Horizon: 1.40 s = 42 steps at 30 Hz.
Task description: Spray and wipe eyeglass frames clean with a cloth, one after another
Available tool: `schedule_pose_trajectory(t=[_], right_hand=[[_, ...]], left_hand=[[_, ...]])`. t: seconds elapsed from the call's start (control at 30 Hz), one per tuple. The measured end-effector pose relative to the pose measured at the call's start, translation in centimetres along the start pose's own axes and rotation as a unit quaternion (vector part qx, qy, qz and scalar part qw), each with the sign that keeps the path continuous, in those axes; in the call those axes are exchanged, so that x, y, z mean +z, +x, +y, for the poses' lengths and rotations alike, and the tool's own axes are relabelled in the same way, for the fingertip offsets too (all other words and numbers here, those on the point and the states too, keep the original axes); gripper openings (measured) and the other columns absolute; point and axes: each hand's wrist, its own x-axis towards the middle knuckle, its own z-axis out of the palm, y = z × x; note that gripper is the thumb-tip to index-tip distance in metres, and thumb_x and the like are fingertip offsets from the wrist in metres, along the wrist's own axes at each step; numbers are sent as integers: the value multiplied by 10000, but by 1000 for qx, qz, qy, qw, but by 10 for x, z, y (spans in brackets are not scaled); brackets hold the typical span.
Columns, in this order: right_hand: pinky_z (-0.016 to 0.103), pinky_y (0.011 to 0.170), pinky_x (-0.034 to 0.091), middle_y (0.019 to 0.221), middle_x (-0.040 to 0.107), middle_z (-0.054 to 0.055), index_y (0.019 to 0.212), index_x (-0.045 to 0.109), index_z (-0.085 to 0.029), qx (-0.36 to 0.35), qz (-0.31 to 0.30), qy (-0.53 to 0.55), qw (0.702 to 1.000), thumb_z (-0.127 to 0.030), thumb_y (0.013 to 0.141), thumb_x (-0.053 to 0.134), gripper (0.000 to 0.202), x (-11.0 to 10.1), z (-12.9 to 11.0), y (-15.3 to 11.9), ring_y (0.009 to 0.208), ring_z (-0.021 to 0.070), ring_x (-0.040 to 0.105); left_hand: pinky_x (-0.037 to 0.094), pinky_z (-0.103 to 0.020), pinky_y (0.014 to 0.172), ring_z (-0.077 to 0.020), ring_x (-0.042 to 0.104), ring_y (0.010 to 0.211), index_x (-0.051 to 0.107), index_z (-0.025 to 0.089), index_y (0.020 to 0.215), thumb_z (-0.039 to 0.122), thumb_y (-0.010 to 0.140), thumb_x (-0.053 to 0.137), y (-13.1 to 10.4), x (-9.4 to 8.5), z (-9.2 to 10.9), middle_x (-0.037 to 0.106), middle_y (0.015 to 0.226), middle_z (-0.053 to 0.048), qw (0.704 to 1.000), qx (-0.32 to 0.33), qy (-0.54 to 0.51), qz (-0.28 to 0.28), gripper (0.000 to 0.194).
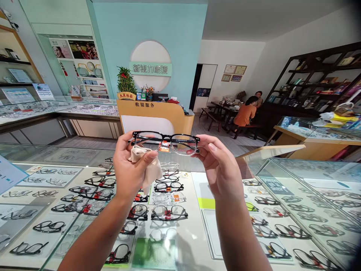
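A pair of eyeglasses (167, 136) with a black upper frame and clear lower rims is held up level above the glass display case. My left hand (128, 162) grips its left end, with a beige cleaning cloth (152, 171) bunched between thumb and fingers and hanging below the left lens. At the other end, my right hand (221, 160) pinches the frame near the hinge. The folded temples show behind the lenses, beside a small orange tag (164, 146).
Under the glass lie rows of spectacles (169, 212) on white and green boards. A wooden cashier counter (155, 109) with a plant (125, 81) stands ahead. Two people, one in an orange top (245, 114), sit at a table at the back right, near dark shelves (318, 82).
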Motion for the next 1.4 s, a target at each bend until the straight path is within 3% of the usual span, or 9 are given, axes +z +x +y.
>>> schedule_pose_trajectory(t=[0.3, 0.67, 1.07, 1.17, 1.3, 1.4], right_hand=[[387, 894, 619, 1206, 838, 31, 1199, 862, -330, 6, 0, -26, 1000, -419, 998, 743, 250, -3, 5, 3, 941, 196, 757], [498, 1031, 620, 1332, 824, 64, 1282, 831, -319, 37, -17, -87, 995, -501, 981, 740, 363, -4, 13, 5, 1021, 249, 793], [466, 1007, 599, 1303, 818, 51, 1260, 837, -329, 26, -17, -81, 996, -475, 989, 735, 325, -3, 9, 4, 1003, 232, 771], [454, 1012, 583, 1315, 809, 47, 1245, 829, -322, 27, -6, -83, 996, -464, 995, 729, 304, -4, 10, 5, 1019, 228, 756], [445, 1051, 559, 1342, 798, 34, 1220, 807, -327, 1, 19, -94, 995, -434, 995, 755, 254, -5, 10, 5, 1037, 219, 742], [439, 1096, 532, 1330, 800, 30, 1154, 823, -326, -29, 12, -132, 991, -401, 998, 762, 183, -5, 9, 4, 1149, 233, 726]], left_hand=[[622, -218, 668, -125, 774, 782, 656, 218, 1240, 371, 752, 1050, -3, 7, 4, 837, 1141, -68, 995, 78, 33, 44, 645], [641, -264, 750, -157, 795, 870, 654, 226, 1286, 386, 762, 1048, -9, 9, 8, 808, 1118, -49, 981, 148, 101, 75, 675], [620, -228, 669, -119, 748, 760, 658, 218, 1257, 376, 740, 1055, -5, 7, 9, 831, 1112, -61, 992, 83, 53, 76, 671], [634, -226, 691, -131, 769, 788, 673, 225, 1246, 348, 715, 1068, -1, 4, 10, 837, 1104, -50, 994, 82, 52, 55, 674], [640, -235, 693, -159, 787, 834, 694, 242, 1251, 343, 694, 1074, 8, -7, 9, 838, 1129, -52, 995, 56, 81, -30, 682], [641, -244, 690, -183, 791, 873, 703, 252, 1301, 361, 725, 1052, 13, -14, 8, 832, 1162, -67, 991, 40, 116, -62, 682]])
